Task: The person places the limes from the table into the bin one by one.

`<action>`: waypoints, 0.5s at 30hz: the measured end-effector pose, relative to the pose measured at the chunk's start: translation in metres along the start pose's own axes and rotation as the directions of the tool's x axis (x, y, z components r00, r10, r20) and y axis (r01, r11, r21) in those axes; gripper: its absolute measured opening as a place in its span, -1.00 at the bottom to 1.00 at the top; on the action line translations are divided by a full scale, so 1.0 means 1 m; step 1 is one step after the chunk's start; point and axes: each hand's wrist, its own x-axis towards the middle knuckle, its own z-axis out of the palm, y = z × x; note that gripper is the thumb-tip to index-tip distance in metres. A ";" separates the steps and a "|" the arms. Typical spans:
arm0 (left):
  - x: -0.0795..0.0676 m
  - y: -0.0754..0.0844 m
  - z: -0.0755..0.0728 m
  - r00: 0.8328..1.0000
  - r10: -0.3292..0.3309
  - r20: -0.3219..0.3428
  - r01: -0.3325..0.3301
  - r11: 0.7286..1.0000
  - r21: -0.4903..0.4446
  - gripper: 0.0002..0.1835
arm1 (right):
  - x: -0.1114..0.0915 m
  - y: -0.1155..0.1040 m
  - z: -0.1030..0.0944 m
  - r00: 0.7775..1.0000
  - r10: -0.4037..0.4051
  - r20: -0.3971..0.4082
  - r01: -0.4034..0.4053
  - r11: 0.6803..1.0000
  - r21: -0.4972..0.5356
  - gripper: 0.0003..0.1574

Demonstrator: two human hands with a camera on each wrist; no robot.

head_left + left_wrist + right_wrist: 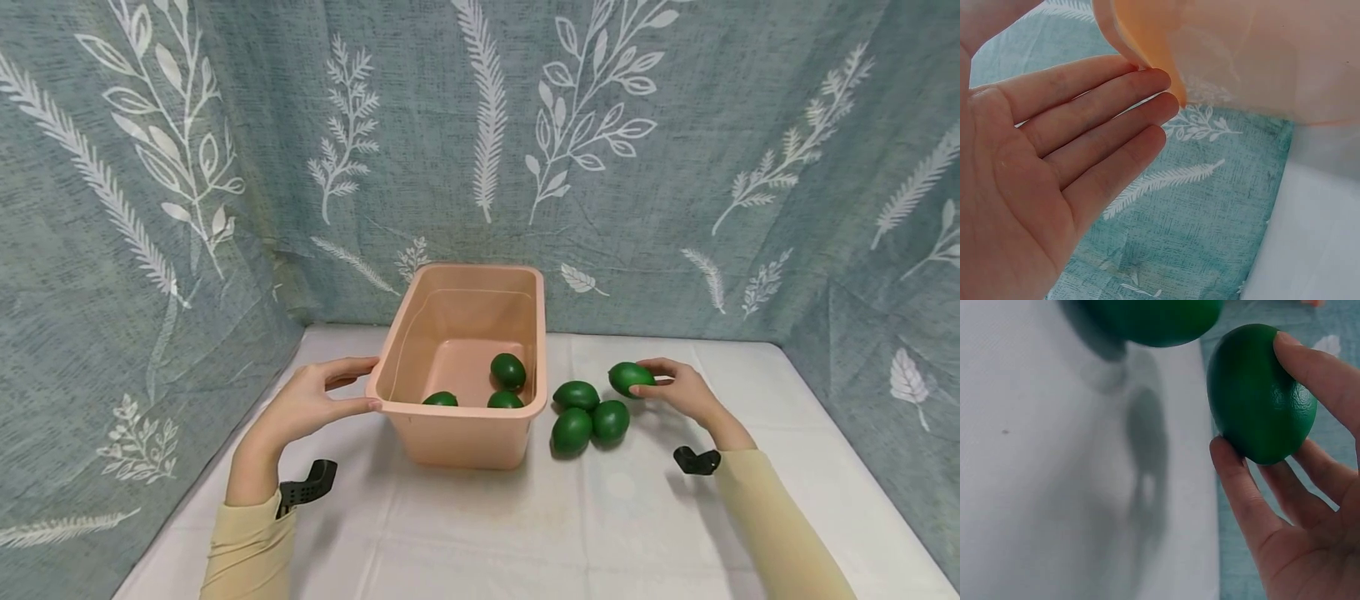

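Observation:
My right hand pinches a green lime between thumb and fingertips, to the right of the bin. In the right wrist view the lime shows smooth and glossy, with the fingertips at its underside. Three more limes lie grouped on the table beside the bin's right wall. My left hand touches the left rim of the peach plastic bin with straight fingers, its thumb at the near left corner. Inside the bin three limes show, two partly hidden by the near wall.
A white cloth covers the table. Blue-green curtains with white leaf prints hang behind and at both sides, close to the bin's far end. Each wrist carries a small black camera mount.

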 end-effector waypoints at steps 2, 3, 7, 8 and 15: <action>-0.001 -0.001 0.000 1.000 -0.003 -0.002 0.003 1.000 0.000 -0.29 | -0.001 -0.005 -0.002 1.000 -0.003 -0.003 0.003 1.000 0.004 -0.13; -0.001 -0.001 0.000 1.000 -0.003 -0.003 0.003 1.000 0.001 -0.29 | -0.002 -0.008 -0.003 1.000 -0.001 -0.004 0.001 1.000 0.007 -0.13; -0.001 -0.002 0.001 1.000 -0.002 -0.006 0.002 1.000 0.009 -0.30 | -0.004 -0.019 -0.007 1.000 -0.016 -0.001 0.016 1.000 0.005 -0.13; -0.001 -0.003 0.001 1.000 -0.001 -0.006 0.002 1.000 0.010 -0.30 | -0.004 -0.022 -0.008 1.000 -0.021 0.000 0.021 1.000 0.003 -0.12; -0.002 -0.002 0.000 1.000 0.000 -0.007 0.000 1.000 0.012 -0.30 | -0.003 -0.044 -0.012 1.000 -0.029 -0.010 0.029 1.000 -0.002 -0.10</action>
